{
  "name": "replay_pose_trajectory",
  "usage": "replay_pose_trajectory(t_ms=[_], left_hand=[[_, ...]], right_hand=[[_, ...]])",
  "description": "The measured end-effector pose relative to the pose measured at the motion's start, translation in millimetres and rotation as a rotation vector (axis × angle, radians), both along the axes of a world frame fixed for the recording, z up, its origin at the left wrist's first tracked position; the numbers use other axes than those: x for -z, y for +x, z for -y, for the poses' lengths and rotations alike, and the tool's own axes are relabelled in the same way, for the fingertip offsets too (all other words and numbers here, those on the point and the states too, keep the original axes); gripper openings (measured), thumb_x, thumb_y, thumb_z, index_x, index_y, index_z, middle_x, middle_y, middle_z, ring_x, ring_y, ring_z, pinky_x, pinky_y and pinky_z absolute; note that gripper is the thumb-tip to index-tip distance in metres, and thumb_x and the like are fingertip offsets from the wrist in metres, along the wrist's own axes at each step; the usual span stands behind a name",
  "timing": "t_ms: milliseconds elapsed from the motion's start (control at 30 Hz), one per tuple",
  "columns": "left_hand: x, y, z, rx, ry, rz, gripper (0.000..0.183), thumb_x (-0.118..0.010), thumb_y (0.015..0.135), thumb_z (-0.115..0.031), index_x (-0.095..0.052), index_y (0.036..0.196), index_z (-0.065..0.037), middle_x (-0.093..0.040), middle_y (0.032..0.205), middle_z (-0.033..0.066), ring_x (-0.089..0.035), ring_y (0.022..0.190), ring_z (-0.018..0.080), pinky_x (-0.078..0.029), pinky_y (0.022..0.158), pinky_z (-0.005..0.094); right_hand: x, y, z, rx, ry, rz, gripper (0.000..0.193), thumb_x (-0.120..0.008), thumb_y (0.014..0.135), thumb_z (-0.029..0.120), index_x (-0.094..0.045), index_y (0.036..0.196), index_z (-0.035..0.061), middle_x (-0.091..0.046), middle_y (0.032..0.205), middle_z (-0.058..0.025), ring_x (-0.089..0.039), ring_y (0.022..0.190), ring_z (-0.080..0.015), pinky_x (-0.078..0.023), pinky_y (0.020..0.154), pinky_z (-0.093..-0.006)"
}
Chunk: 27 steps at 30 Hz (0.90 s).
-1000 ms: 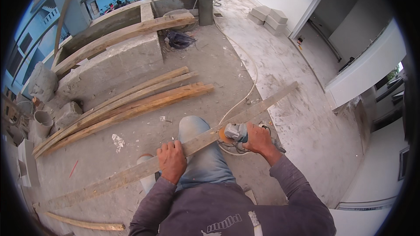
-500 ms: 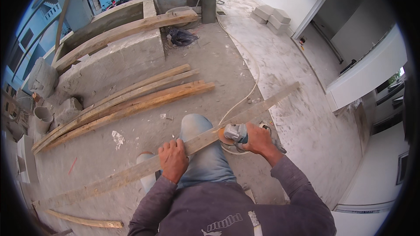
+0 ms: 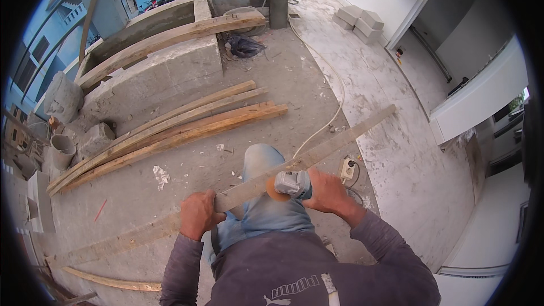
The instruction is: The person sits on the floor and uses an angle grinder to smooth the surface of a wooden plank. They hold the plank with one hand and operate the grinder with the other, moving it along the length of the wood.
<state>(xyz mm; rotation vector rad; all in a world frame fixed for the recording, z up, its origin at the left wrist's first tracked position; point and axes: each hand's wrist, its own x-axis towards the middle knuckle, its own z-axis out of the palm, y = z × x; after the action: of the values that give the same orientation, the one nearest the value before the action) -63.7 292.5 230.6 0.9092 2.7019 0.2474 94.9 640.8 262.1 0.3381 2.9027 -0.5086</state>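
A long, weathered wooden plank (image 3: 345,139) lies slantwise across my bent, jeans-clad knee, its far end up to the right and its other end low on the left. My left hand (image 3: 198,214) is closed around the plank left of the knee, thumb along its near side. In my right hand (image 3: 328,191) is a grey-and-blue angle grinder (image 3: 293,184) with an orange-brown disc (image 3: 277,189). The disc is at the plank's near edge, over my thigh; whether it touches the wood I cannot tell.
Several wooden beams (image 3: 187,130) lie on the concrete floor ahead, near a low concrete wall (image 3: 153,79). A pale cable (image 3: 341,88) runs to the right, with a white socket block (image 3: 348,169) beside my right hand. Grey blocks (image 3: 362,21) stand near the doorway. A bucket (image 3: 62,150) is far left.
My left hand has slid left and down along the plank and turned. The grinder has moved left and nearer to me, toward the plank's near edge. The socket block has come into sight.
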Motion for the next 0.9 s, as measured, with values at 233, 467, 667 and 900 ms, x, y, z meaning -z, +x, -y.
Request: replay_pose_trajectory(t_ms=[233, 467, 667, 900], left_hand=[[-4.0, 12.4, -0.1, 0.029, 0.052, -0.046, 0.05, -0.093, 0.064, -0.038, -0.069, 0.097, -0.008, -0.073, 0.087, 0.0169, -0.075, 0.085, 0.0405, -0.059, 0.071, 0.0516], [-17.4, 23.9, -2.2, 0.031, 0.108, -0.074, 0.045, -0.094, 0.066, -0.031, -0.068, 0.094, -0.007, -0.077, 0.09, 0.015, -0.076, 0.084, 0.0371, -0.06, 0.074, 0.0481], [-23.8, 27.8, -3.1, 0.035, 0.091, -0.072, 0.046, -0.095, 0.067, -0.032, -0.068, 0.095, -0.007, -0.078, 0.093, 0.0156, -0.077, 0.083, 0.0367, -0.06, 0.075, 0.0469], [-13.9, 29.9, 1.4, 0.005, 0.126, -0.058, 0.044, -0.09, 0.064, -0.031, -0.07, 0.095, -0.008, -0.075, 0.088, 0.0161, -0.075, 0.086, 0.0387, -0.059, 0.076, 0.0493]], right_hand=[[18.2, 11.9, 28.7, 0.017, 0.044, -0.108, 0.063, -0.092, 0.071, 0.031, -0.054, 0.113, 0.0028, -0.071, 0.095, -0.0232, -0.073, 0.089, -0.0465, -0.059, 0.079, -0.0552], [14.6, 15.6, 41.1, 0.086, 0.043, -0.097, 0.065, -0.091, 0.071, 0.03, -0.053, 0.116, 0.0015, -0.072, 0.096, -0.0249, -0.073, 0.091, -0.0479, -0.059, 0.081, -0.0555], [14.5, 14.6, 55.4, 0.167, 0.042, -0.063, 0.066, -0.094, 0.074, 0.03, -0.052, 0.117, 0.0026, -0.071, 0.105, -0.0239, -0.075, 0.094, -0.0465, -0.062, 0.083, -0.0542], [11.8, 10.3, 71.5, 0.249, -0.014, -0.042, 0.066, -0.092, 0.076, 0.031, -0.051, 0.119, 0.0016, -0.072, 0.108, -0.0249, -0.075, 0.099, -0.0471, -0.061, 0.086, -0.0552]])
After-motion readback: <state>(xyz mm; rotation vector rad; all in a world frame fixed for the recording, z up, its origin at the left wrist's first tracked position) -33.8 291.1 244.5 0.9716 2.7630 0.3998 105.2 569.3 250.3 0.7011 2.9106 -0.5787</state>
